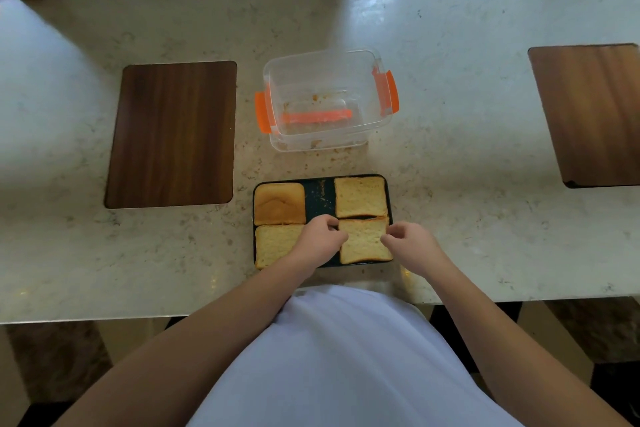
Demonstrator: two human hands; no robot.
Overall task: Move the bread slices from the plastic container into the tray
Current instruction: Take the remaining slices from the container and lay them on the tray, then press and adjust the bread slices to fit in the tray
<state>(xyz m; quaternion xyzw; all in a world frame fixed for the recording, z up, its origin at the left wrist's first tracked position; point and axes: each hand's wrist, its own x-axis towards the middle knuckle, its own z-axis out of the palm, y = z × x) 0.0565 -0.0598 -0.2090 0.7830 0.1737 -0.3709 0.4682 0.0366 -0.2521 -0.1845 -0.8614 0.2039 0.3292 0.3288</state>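
A dark tray (319,196) lies near the counter's front edge with several bread slices in it. A crust-side slice (279,203) is at its far left, a pale slice (360,196) at far right, another (273,243) at near left. The near-right slice (363,241) is pinched at its left edge by my left hand (320,239) and at its right edge by my right hand (410,244). Beyond the tray stands the clear plastic container (325,97) with orange clips; only crumbs show inside.
Two wooden boards are inset in the marble counter, one at left (171,133) and one at far right (588,113). Windows run along the back. The counter's front edge lies just below the tray, against my white shirt.
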